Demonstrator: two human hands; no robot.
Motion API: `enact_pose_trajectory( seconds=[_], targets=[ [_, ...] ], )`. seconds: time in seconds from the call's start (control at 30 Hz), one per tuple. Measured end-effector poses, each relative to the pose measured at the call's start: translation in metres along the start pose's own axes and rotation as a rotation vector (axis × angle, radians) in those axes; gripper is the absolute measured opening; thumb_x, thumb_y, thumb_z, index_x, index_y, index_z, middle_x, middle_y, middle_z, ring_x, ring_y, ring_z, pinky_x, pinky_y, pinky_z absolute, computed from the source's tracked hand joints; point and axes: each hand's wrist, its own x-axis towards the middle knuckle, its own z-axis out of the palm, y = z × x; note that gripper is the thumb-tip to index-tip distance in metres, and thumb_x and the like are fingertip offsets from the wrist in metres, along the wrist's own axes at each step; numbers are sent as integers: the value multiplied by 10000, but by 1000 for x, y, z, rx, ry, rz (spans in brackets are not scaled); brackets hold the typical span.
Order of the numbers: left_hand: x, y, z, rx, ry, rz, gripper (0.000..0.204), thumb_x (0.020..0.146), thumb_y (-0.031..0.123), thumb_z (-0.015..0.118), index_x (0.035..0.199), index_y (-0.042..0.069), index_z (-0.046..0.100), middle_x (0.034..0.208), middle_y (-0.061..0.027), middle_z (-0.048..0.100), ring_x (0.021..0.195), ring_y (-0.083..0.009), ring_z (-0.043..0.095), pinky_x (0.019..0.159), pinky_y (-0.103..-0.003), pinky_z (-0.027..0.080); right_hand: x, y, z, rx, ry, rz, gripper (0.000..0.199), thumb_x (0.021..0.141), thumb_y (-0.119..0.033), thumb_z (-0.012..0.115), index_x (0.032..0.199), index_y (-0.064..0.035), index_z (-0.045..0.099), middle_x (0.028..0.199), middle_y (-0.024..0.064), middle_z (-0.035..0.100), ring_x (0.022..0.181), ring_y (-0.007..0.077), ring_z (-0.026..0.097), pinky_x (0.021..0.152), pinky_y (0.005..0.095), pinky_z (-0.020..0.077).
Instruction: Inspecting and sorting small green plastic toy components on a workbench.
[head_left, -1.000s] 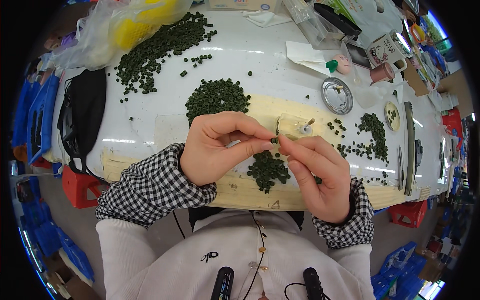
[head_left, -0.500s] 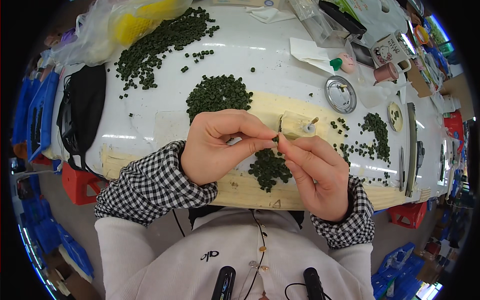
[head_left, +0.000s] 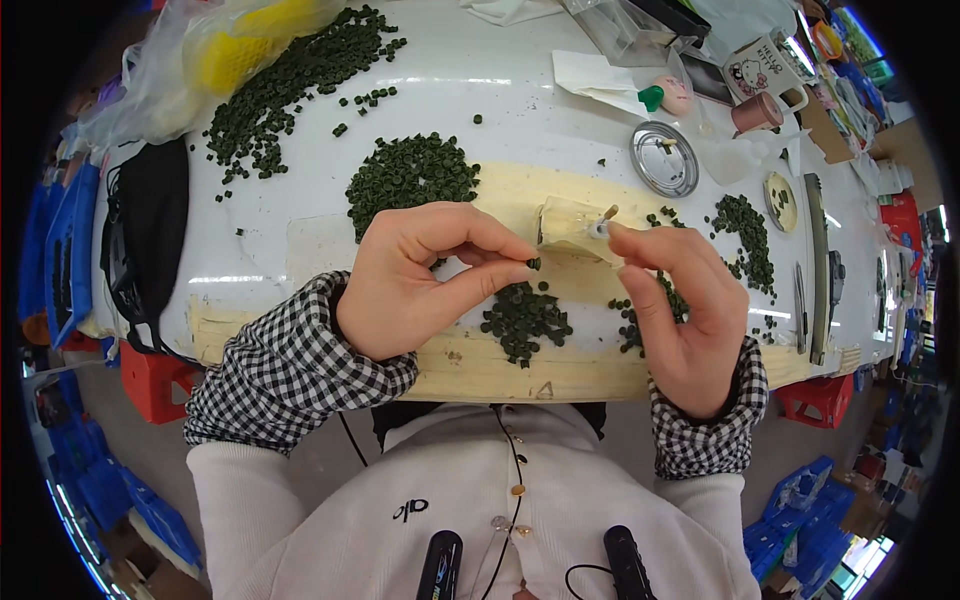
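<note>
Between the thumb and index finger of my left hand (head_left: 420,275) is a small dark green ring-like part (head_left: 533,264), mostly covered by the fingertips. My right hand (head_left: 690,300) is open, thumb and index finger apart with nothing visible between them. Its index fingertip is close to a small white tube (head_left: 598,229) with a brown stick (head_left: 609,214) standing up from it, beside a yellowish block (head_left: 565,222); whether it touches the tube I cannot tell. Below my fingers lies a small heap of dark green parts (head_left: 525,320), with a larger round heap (head_left: 410,175) beyond my left hand.
A big spread of green parts (head_left: 300,85) lies far left near a plastic bag (head_left: 165,85). At right are a round metal lid (head_left: 648,180), more parts (head_left: 742,235), tweezers (head_left: 800,305) and a mug (head_left: 760,70). A black bag (head_left: 155,220) sits at the left edge.
My right hand has left my left fingertips and moved right, its thumb and index finger parting. My left hand still pinches the green part. The whole view has shifted slightly.
</note>
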Motion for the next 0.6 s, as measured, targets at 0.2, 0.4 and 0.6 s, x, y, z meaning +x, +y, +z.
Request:
enact_pose_trajectory(
  seconds=[0.2, 0.4, 0.6],
  targets=[
    [3, -3, -1, 391, -171, 123, 153, 762, -23, 711, 910, 14, 699, 803, -59, 633, 716, -153, 576, 630, -258, 448, -21, 17, -16, -334, -157, 8, 119, 726, -53, 727, 827, -42, 666, 811, 51, 606, 763, 258, 544, 693, 352, 436],
    [4, -9, -5, 474, -169, 219, 143, 751, -8, 716, 890, 23, 699, 765, -60, 610, 726, -179, 563, 628, -288, 443, -30, 22, -4, -402, -223, -77, 141, 701, -73, 729, 815, -53, 649, 800, 34, 572, 822, 241, 518, 774, 373, 410],
    [13, 6, -27, 502, 35, 58, 95, 738, -9, 724, 814, 13, 671, 723, -51, 580, 660, -167, 530, 582, -270, 419, -30, 20, -3, -287, -176, -36, 155, 691, -28, 734, 813, -27, 639, 772, 48, 592, 764, 243, 532, 701, 350, 433]
  ],
)
